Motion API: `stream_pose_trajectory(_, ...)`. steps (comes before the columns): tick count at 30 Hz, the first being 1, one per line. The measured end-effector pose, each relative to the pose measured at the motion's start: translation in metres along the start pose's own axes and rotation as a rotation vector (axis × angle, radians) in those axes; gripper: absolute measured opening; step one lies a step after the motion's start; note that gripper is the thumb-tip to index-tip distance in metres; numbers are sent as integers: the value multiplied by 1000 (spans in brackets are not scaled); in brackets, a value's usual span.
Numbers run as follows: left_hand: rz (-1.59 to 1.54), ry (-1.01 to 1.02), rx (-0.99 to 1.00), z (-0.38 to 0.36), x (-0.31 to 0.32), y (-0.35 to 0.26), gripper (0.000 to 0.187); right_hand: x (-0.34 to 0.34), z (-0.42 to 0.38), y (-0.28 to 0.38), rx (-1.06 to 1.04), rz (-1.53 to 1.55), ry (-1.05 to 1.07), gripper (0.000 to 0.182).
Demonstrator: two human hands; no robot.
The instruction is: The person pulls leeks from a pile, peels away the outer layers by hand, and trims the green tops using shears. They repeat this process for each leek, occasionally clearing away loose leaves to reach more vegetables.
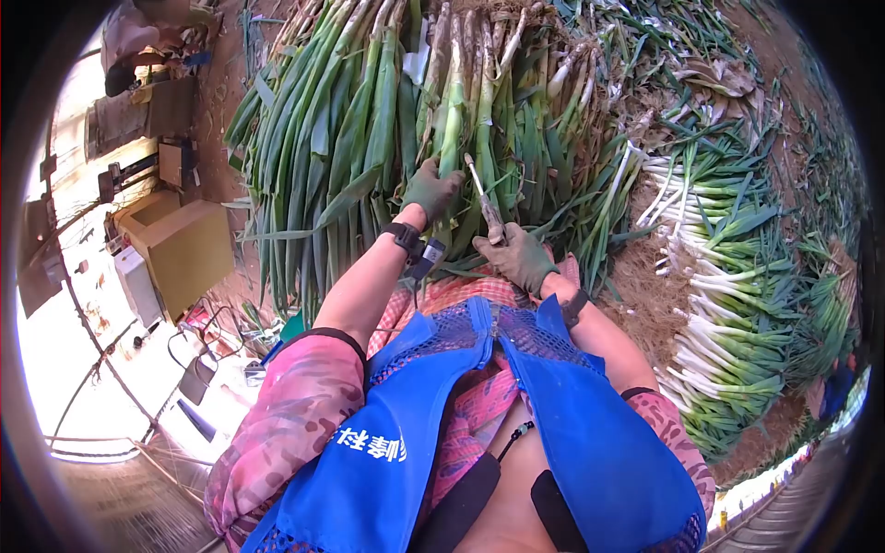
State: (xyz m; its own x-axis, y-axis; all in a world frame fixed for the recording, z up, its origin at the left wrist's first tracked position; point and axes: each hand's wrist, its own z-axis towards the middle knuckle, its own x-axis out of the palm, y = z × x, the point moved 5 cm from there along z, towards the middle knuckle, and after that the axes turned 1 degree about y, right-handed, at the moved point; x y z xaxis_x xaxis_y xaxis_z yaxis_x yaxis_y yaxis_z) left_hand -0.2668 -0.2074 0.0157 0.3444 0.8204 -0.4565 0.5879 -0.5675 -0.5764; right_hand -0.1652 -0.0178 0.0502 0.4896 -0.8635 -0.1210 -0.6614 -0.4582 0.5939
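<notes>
My left hand (431, 192), in a dark green glove, is closed around the leafy part of a large green onion (452, 120), its root end pointing away from me. In my right hand (522, 260), also gloved, is a slim knife-like tool (485, 201) with a thin light blade pointing up and away; its exact kind is hard to make out. The tool's tip lies just right of my left fingers. Untrimmed green onions (341, 120) with long leaves and soiled stems form a thick pile under and beyond both hands.
To the right, cleaned green onions (710, 304) with white stems lie in a long row. Stripped roots and dry husks (645, 309) cover the ground beside them. On the left stand a cardboard box (189, 253) and a white container (136, 284). Another person (138, 37) is at the upper left.
</notes>
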Motion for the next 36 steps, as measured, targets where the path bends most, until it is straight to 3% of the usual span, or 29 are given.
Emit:
stream_pose_trajectory(4, -10, 50, -71, -2, 9, 16, 53, -17, 5, 28, 5, -199, -50, 69)
stream_pose_trajectory(8, 310, -34, 49, -5, 18, 11, 57, -28, 46, 55, 31, -147, -108, 72)
stream_pose_trajectory(11, 439, 6, -14, -19, 25, -4, 52, -39, 94, 65, 43, -209, -204, 77)
stream_pose_trajectory(14, 425, 5, -24, -32, 30, -14, 44, -49, 130, 77, 17, -197, -151, 81)
stream_pose_trajectory(22, 476, -20, -32, -33, 31, -3, 43, -30, 29, 71, 59, -271, -124, 67)
stream_pose_trajectory(25, 484, -53, -6, -29, 32, 7, 42, -30, 78, 49, 87, -364, -217, 52)
stream_pose_trajectory(29, 541, 9, -18, -46, 31, -9, 41, -59, 95, 123, 40, -310, -124, 67)
stream_pose_trajectory(34, 556, -1, -3, -57, 36, -7, 38, -65, 195, 117, 79, -474, -102, 70)
stream_pose_trajectory(36, 571, -5, -4, -59, 34, -9, 39, -66, 195, 118, 72, -502, -128, 70)
